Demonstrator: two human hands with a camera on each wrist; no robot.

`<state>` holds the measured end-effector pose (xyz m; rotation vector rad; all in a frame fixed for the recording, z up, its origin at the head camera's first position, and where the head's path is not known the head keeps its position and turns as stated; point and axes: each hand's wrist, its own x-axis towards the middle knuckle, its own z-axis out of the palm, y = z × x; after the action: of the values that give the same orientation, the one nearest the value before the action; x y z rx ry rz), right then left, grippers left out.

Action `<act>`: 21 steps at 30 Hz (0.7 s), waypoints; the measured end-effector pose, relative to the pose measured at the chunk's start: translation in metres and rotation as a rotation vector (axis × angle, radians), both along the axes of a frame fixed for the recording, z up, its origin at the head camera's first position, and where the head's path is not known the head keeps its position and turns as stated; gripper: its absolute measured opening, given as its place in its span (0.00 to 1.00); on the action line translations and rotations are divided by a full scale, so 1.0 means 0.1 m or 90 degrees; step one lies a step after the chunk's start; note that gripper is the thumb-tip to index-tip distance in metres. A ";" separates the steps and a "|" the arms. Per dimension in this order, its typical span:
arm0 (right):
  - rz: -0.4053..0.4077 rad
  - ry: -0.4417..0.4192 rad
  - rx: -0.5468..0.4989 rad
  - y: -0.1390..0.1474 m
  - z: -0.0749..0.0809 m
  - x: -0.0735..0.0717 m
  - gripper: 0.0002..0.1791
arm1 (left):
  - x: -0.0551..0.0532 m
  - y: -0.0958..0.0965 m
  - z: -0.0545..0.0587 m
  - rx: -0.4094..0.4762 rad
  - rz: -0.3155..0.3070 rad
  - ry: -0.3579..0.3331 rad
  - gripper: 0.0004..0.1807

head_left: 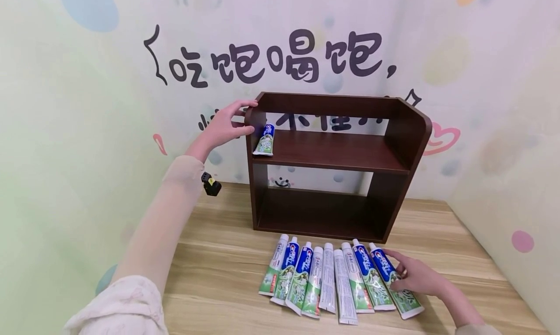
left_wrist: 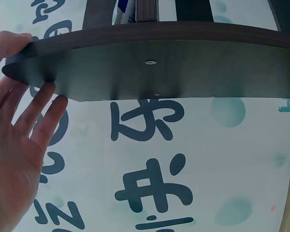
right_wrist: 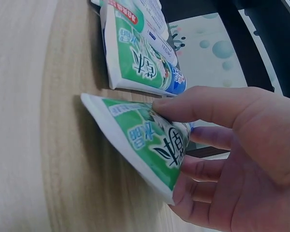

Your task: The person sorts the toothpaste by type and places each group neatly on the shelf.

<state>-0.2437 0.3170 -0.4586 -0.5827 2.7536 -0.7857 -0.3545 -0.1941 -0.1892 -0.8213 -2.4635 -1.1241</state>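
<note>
While the left hand [head_left: 223, 123] rests spread against the top left corner of a dark brown rack [head_left: 341, 149], thumb and fingers apart, the right hand [head_left: 420, 276] pinches a blue, green and white toothpaste tube [head_left: 385, 268] between thumb and fingers. That tube lies at the right end of a near row, its cap pointing toward the rack; the right wrist view shows its flat end tilted against the worktop [head_left: 210, 281].

Eight other tubes [head_left: 301, 279] fan out to its left, caps likewise to the far side — some blue-topped, some white and green, two showing white printed faces. Another tube [head_left: 265, 140] sits at the left end of the upper shelf, just beside the side panel, cap inward. Left of the rack, near the lettered wall [head_left: 284, 14], is a small black object [head_left: 212, 184] with a yellow label.
</note>
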 end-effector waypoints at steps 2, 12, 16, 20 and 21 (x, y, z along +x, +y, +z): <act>-0.001 -0.003 -0.004 0.00 0.00 0.00 0.50 | -0.13 -0.03 -0.05 0.007 -0.011 0.006 0.31; 0.005 -0.018 -0.042 -0.03 0.00 0.05 0.49 | -0.16 -0.03 -0.07 0.047 -0.034 0.051 0.28; 0.005 -0.013 -0.039 -0.03 0.01 0.04 0.49 | -0.07 0.00 -0.02 0.063 -0.037 0.062 0.27; 0.009 -0.016 -0.045 -0.02 0.00 0.04 0.48 | -0.06 0.01 -0.01 0.066 -0.051 0.073 0.25; 0.011 -0.018 -0.048 -0.02 0.00 0.05 0.48 | -0.07 0.01 -0.01 0.067 -0.053 0.073 0.25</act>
<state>-0.2391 0.3150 -0.4585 -0.6047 2.7004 -0.8899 -0.3610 -0.1929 -0.1901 -0.9370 -2.2748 -1.1896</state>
